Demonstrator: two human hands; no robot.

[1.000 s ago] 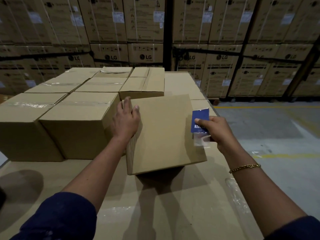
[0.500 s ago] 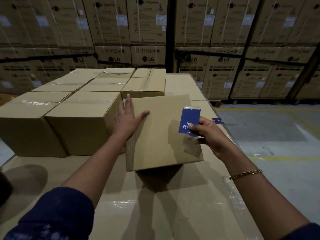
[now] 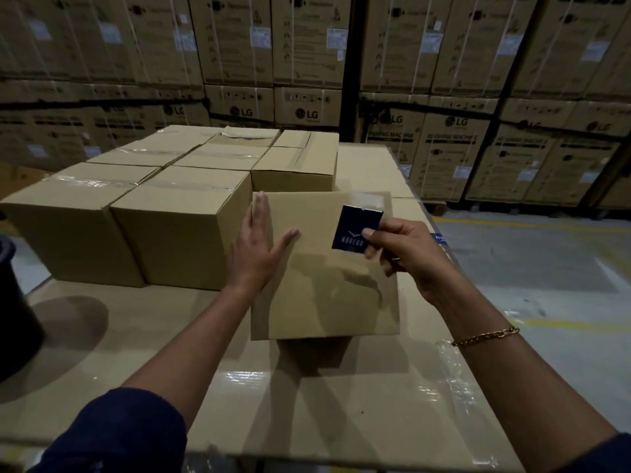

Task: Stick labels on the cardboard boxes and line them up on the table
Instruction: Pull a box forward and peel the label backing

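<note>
A plain cardboard box [image 3: 324, 295] stands tilted toward me on the table [image 3: 143, 343], its broad face up. My left hand [image 3: 257, 254] lies flat with straight fingers on the box's upper left corner. My right hand [image 3: 406, 254] pinches a dark blue label [image 3: 351, 227] with pale lettering by its right edge and holds it over the box's upper right part. A strip of clear tape [image 3: 367, 199] sticks out above the label. Several taped boxes [image 3: 177, 220] stand packed together to the left and behind.
A dark round container [image 3: 13, 312] stands at the table's left edge. Another blue label [image 3: 438, 237] lies near the right edge. Beyond that edge is grey floor with yellow lines [image 3: 532, 220]. Stacked LG cartons [image 3: 307, 110] fill the background.
My right hand has carried the blue label left from the box's right edge to over its upper face. The left hand's fingers have spread flatter on the box.
</note>
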